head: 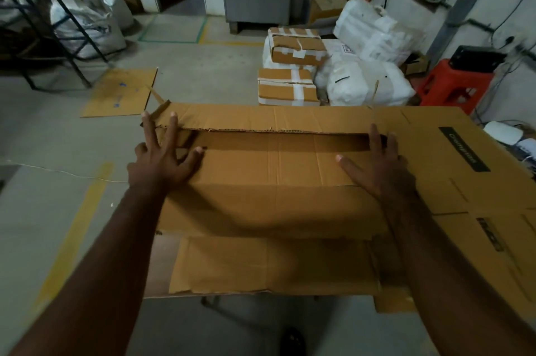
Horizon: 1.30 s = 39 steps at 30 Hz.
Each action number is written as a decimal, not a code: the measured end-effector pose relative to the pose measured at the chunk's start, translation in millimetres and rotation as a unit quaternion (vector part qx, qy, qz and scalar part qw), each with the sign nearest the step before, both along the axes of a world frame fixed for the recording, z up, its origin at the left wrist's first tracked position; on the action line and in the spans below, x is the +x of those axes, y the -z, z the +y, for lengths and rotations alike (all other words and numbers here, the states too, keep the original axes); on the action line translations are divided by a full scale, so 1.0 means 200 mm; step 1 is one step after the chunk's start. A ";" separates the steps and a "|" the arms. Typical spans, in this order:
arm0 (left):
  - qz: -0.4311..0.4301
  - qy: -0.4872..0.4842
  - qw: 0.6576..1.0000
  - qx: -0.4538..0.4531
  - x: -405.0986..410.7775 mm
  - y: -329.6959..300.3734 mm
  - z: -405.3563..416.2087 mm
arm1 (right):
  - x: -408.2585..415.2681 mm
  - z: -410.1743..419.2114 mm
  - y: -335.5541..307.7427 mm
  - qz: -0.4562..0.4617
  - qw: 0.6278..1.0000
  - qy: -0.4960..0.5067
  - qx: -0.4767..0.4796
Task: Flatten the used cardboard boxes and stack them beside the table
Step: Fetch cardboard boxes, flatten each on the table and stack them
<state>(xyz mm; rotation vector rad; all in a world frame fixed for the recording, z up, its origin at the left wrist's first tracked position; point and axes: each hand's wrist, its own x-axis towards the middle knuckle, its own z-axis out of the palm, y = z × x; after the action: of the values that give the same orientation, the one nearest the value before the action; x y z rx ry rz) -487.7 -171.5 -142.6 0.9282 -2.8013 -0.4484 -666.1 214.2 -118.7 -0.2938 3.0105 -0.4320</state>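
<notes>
The box [275,196] lies nearly flat across the bench [162,265], overhanging its near edge. Left hand [165,158] and right hand [383,164] press it with spread fingers, grasping nothing. On the floor beyond the bench's far left corner one flattened sheet [121,93] lies; stacking remains.

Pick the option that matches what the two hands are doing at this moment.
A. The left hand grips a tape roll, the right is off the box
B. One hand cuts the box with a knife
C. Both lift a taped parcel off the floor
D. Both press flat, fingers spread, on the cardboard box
D: the left hand and right hand both lie with fingers spread on the cardboard box, holding nothing.
</notes>
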 end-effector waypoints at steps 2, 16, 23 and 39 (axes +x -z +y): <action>0.021 0.000 1.000 -0.018 0.03 0.01 0.03 | 0.03 0.00 0.03 0.043 0.999 0.011 -0.009; 0.017 0.300 0.925 -0.232 0.18 0.34 0.58 | 0.61 -0.36 0.51 0.344 0.873 -0.301 0.171; -0.008 0.244 0.922 -0.300 0.18 0.40 0.61 | 0.64 -0.42 0.59 0.372 0.876 -0.248 0.182; -0.098 0.357 0.890 -0.267 0.20 0.20 0.60 | 0.70 -0.30 0.51 0.261 0.915 -0.267 0.153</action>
<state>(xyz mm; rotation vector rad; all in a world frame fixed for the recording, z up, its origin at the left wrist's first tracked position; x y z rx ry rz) -448.4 -52.0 -181.7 -0.2002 -3.0987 0.3712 -525.3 154.2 -220.0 -1.3407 3.1974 0.2025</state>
